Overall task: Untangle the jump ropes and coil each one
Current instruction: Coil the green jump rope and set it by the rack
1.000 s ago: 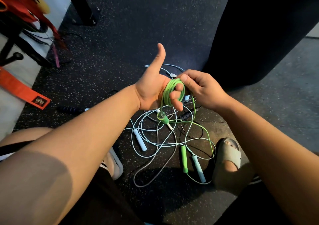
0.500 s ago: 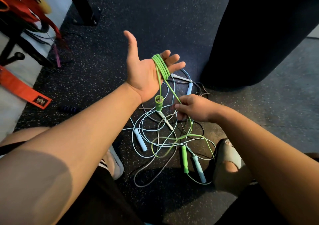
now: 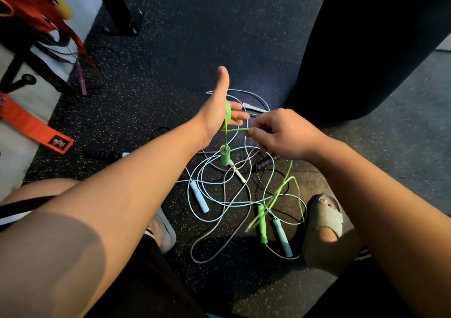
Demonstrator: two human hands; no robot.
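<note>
Your left hand is turned edge-on, so the palm is hidden and the loops of the green rope wound round it show only as a thin band; its thumb points up and its fingers are straight, not curled. Your right hand pinches the same rope at its fingertips, just beside the left fingers; a short strand runs between both hands. The hanging handle dangles under the left hand; the second green handle lies on the floor near your sandal. Below the right hand the green rope is blurred; the pale blue ropes lie tangled on the floor, their paths hard to follow.
</note>
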